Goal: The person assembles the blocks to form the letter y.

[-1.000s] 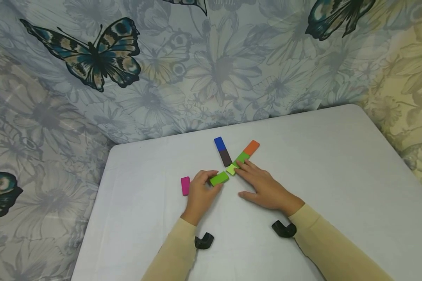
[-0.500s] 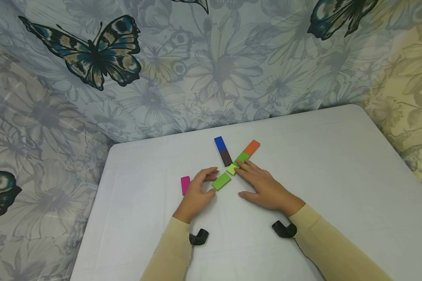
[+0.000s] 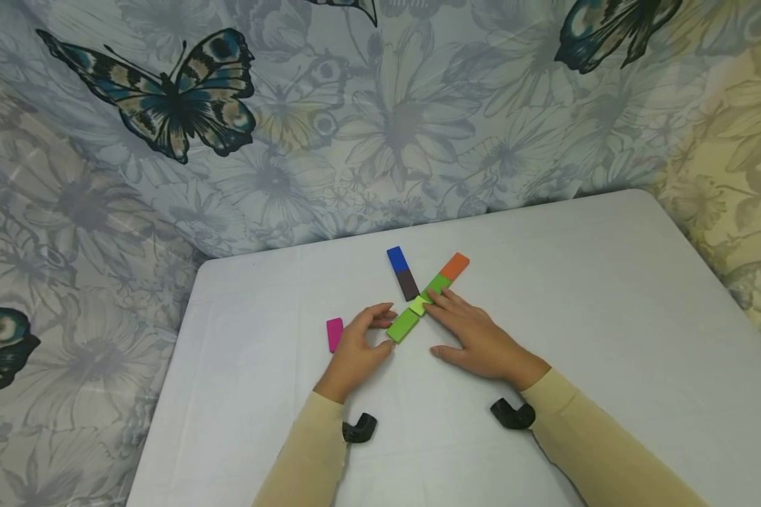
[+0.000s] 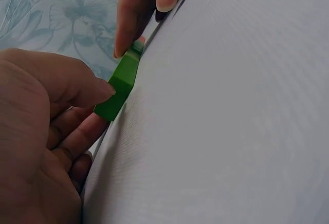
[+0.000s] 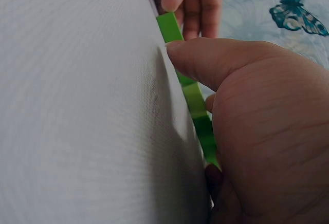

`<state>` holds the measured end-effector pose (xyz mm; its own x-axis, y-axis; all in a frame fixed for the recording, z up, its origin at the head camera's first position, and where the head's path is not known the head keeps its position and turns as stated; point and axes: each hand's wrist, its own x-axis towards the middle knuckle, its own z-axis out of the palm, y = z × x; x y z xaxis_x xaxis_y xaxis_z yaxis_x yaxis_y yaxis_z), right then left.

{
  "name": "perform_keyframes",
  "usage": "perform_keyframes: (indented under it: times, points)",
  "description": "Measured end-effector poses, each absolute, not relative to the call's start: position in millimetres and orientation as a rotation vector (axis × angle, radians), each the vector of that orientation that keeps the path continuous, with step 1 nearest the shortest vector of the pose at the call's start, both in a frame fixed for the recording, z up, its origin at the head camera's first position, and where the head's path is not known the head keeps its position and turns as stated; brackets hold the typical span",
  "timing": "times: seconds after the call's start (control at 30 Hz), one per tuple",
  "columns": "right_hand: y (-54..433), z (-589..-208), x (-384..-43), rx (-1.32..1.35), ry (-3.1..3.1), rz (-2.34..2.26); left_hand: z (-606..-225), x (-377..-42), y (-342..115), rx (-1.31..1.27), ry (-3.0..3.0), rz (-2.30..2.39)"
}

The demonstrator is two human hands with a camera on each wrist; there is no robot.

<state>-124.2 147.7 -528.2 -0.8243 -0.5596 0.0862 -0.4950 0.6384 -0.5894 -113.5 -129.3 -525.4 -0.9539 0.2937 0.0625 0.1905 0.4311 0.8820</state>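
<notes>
A line of blocks runs diagonally on the white table (image 3: pixel 279 422): an orange block (image 3: pixel 454 265), a green block (image 3: pixel 440 283), a light green block (image 3: pixel 417 305) and a second green block (image 3: pixel 402 326) at the near end. My left hand (image 3: pixel 357 352) pinches that near green block (image 4: pixel 123 82) between thumb and fingers, seen in the left wrist view. My right hand (image 3: pixel 478 338) rests its straight fingertips on the light green block and the green block beyond it; its thumb lies apart, by the tabletop. Parts of these blocks hide under my right fingers.
A blue block (image 3: pixel 397 259) and a dark brown block (image 3: pixel 408 284) form another line, slanting toward the light green block. Left of my left hand lies a magenta block (image 3: pixel 334 334), partly hidden by it. A butterfly-patterned wall covering (image 3: pixel 406 127) rises behind the table.
The near green block has turned and shifted up to the right, now in line against the light green block. My left hand let its grip widen, then closed in again. My right hand stayed still.
</notes>
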Motion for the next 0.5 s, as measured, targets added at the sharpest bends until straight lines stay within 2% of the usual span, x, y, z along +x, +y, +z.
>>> perform_keyframes:
  times: [0.5]
  points:
    - [146.6,-526.1,-122.9,-0.889,2.757,-0.946,-525.4,-112.8,-127.3,0.446,2.591,1.55]
